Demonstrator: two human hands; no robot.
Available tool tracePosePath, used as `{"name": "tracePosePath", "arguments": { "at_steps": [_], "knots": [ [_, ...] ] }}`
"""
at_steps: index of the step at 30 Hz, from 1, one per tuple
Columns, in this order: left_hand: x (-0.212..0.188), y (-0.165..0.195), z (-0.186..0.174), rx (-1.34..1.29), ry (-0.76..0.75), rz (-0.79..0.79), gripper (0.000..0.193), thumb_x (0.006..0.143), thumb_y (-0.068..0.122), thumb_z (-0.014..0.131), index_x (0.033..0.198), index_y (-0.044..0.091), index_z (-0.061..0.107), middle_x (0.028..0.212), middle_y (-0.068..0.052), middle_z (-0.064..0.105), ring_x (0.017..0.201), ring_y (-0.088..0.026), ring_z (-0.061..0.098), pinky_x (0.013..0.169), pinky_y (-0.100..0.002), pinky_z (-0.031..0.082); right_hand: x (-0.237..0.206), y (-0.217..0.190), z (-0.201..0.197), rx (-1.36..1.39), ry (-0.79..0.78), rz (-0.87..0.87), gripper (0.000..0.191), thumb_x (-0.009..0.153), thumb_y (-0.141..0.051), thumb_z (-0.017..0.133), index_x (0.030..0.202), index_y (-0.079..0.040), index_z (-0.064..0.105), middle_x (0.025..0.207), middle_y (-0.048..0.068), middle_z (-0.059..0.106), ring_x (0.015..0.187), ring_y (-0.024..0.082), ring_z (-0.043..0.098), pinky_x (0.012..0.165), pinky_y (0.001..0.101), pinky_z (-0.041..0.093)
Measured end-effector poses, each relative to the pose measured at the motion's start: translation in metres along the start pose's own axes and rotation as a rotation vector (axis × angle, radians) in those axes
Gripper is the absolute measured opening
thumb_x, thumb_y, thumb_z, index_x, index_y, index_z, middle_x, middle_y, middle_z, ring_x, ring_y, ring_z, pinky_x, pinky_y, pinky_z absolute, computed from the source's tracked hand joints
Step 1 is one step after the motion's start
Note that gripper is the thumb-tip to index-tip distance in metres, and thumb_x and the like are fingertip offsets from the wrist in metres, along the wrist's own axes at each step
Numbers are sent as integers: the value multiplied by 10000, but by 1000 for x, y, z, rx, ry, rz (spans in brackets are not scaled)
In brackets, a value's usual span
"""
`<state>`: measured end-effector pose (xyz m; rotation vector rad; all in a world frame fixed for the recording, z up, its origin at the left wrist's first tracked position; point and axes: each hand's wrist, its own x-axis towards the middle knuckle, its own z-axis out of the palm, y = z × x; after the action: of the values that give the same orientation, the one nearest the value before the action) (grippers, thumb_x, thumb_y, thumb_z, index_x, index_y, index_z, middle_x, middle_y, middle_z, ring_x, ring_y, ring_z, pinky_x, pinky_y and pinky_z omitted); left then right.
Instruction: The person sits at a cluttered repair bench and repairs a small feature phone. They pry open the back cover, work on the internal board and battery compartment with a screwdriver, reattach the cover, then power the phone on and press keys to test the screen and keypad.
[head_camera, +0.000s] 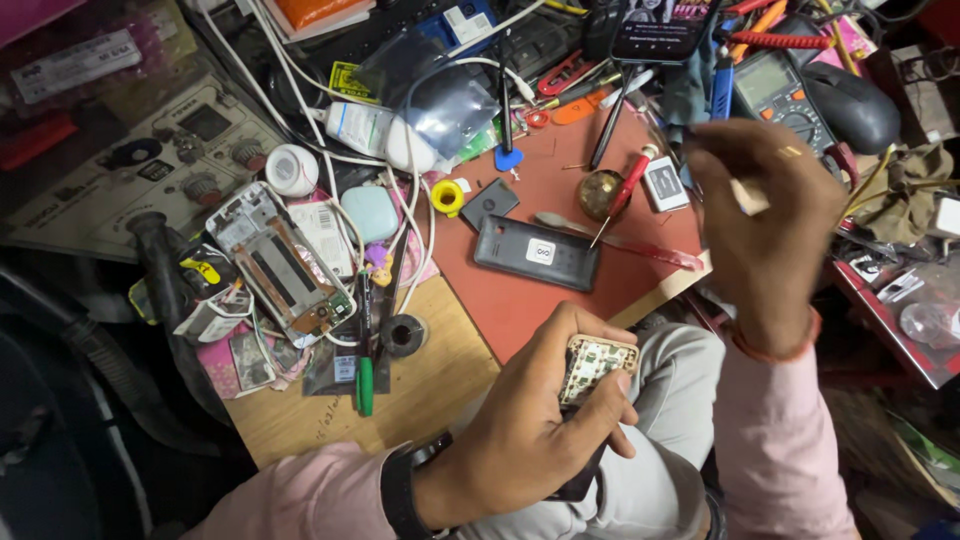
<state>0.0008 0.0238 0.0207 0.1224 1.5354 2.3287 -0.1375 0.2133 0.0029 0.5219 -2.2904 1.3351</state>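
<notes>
Disassembly looks well along: left hand (535, 420) clasps a bare circuit board (596, 366) at lower centre, right hand (765, 225) pinches a thin tool above the grey phone body (536, 253) on the tabletop (440, 390).

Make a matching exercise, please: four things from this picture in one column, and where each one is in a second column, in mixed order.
1. circuit board
2. dark phone
3. green pen
4. multimeter

a. flat on the red mat
b. on the wooden board, left of the mat
c. at the top, behind the right hand
d. in the left hand

Pairs: 1-d, 2-a, 3-b, 4-c
</notes>
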Motion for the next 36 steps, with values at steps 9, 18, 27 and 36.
{"name": "tracePosePath", "arguments": {
  "at_steps": [9, 18, 27, 36],
  "knots": [
    [1, 1, -4, -10, 27, -35, 201, 1052, 59, 532, 1222, -21, 462, 1083, -95, 611, 833, -102, 673, 700, -273, 633, -16, 40, -22, -380, -7, 87, 154, 979, -16, 771, 1109, 28, 701, 1024, 138, 733, 919, 194, 747, 732, 297, 549],
    [3, 5, -9, 55, 2, -12, 176, 1069, 88, 506, 1206, -5, 446, 1052, -135, 689, 820, -123, 720, 762, -297, 626, -7, 47, -6, -332, -32, 204, 336, 923, -73, 798, 1215, 4, 654, 927, 106, 736, 796, 176, 731, 695, 288, 551],
    [1, -4, -15, -195, 0, 11, 190, 1117, 111, 531, 1227, -14, 439, 1096, -154, 651, 935, -156, 676, 838, -352, 637, -65, 33, -33, 815, 234, 391, 149, 1134, 42, 581, 1235, 124, 653, 1020, 140, 650, 796, 164, 633, 729, 252, 514],
    [-7, 1, -17, -274, 88, 175, 238, 1135, 108, 516, 1321, 3, 411, 1194, -181, 649, 1005, -195, 685, 948, -367, 580, -85, -12, 5, 771, 307, 214, 283, 1056, 40, 629, 1335, 89, 631, 1090, 96, 598, 890, 180, 642, 805, 278, 550]
  ]
}}
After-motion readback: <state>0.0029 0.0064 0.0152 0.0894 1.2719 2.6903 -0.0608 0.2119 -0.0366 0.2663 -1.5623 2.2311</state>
